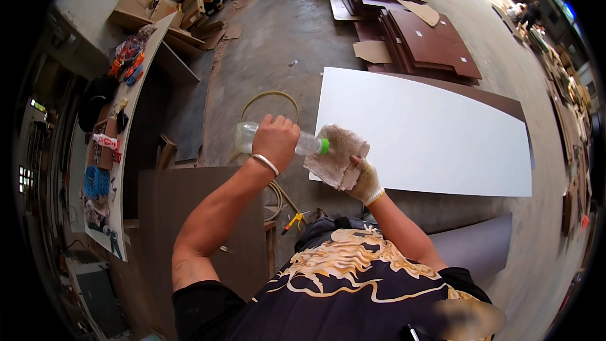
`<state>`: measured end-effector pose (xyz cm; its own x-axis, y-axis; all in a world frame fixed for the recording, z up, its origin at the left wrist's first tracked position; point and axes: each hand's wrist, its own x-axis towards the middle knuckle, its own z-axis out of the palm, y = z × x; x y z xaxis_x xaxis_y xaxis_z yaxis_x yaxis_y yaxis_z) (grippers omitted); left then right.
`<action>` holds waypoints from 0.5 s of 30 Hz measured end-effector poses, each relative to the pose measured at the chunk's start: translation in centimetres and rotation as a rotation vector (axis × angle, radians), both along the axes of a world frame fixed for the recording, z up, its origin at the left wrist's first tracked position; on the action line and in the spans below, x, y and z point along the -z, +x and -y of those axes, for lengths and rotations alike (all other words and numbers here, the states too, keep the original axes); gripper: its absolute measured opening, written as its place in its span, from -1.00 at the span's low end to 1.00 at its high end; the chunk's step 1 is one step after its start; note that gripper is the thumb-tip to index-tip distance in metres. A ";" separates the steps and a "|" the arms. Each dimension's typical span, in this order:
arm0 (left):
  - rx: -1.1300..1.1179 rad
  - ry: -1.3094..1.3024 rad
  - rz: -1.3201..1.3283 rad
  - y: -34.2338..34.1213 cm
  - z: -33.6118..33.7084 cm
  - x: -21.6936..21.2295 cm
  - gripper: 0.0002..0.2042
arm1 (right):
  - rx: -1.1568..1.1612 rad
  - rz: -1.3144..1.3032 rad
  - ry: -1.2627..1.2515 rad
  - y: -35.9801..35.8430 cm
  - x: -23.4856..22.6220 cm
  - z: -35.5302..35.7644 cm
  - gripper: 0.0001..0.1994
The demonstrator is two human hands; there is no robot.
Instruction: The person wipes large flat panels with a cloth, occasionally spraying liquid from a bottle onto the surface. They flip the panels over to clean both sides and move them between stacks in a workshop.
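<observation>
My left hand (276,140), bare with a metal bangle at the wrist, grips a clear plastic bottle (248,137) tipped on its side. The bottle's green cap end (323,146) touches a crumpled whitish rag (338,153). My right hand (365,182), in a pale knit glove, holds that rag from below, at the near left corner of a large white panel (429,132) lying flat in front of me.
Brown boards (429,41) are stacked on the concrete floor beyond the white panel. A hose loop (271,98) lies on the floor. A long shelf with tools and clutter (113,139) runs along the left. Dark boards (189,215) sit below my left arm. A person stands far right (530,12).
</observation>
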<state>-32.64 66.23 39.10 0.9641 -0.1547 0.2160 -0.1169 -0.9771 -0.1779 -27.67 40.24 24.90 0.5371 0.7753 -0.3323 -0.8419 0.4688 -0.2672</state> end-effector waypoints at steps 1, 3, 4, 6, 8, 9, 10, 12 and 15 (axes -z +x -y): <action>0.002 -0.002 -0.032 -1.2 -0.3 0.5 -0.93 | -0.005 0.000 0.010 0.0 -0.1 -0.4 -0.50; -0.037 -0.027 -0.042 -3.3 -1.3 1.3 -0.92 | -0.011 -0.005 0.038 -0.1 -0.3 -1.5 -0.49; -0.079 -0.051 -0.023 -4.3 -2.2 2.0 -0.92 | -0.041 -0.019 0.026 -0.4 -0.5 -2.0 -0.48; -0.174 -0.102 -0.026 -6.4 -3.3 3.7 -0.86 | -0.093 -0.046 0.003 -0.9 -0.7 -3.0 -0.47; -0.241 -0.136 -0.004 -8.2 -3.2 6.3 -0.80 | -0.153 -0.082 -0.010 -1.3 -0.1 -3.7 -0.45; -0.275 -0.151 0.009 -9.1 -3.2 8.0 -0.77 | -0.182 -0.099 -0.016 -1.4 0.2 -4.1 -0.44; -0.370 -0.255 -0.031 -10.4 -3.8 10.2 -0.65 | -0.179 -0.107 -0.019 -1.8 0.0 -4.3 -0.42; -0.510 -0.343 0.107 -12.3 -3.1 13.1 -0.64 | -0.152 -0.144 -0.036 -1.8 0.8 -2.9 -0.40; -0.928 -0.597 0.469 -19.5 -5.7 22.4 -0.49 | -0.158 -0.188 -0.035 -2.5 2.0 -1.8 -0.37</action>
